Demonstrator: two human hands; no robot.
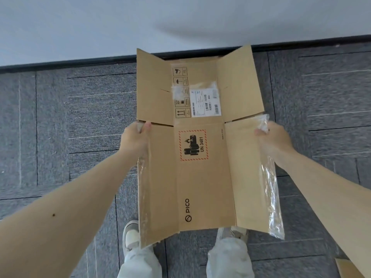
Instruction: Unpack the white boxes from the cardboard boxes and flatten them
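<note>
Carpet floor (pixel 80 117) open on both sides of box. Box (pixel 200 177) flattened, flaps splayed, held in air above feet, far end toward wall base (PICO, UN 3481 printed). Loose clear tape (pixel 271 187) along right edge. Left hand (pixel 136 137) pinches left edge; right hand (pixel 275 137) grips right edge and tape. White label (pixel 205 102) near far end.

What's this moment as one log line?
cardboard box flattened; left hand grips left edge; right hand grips right edge
</note>
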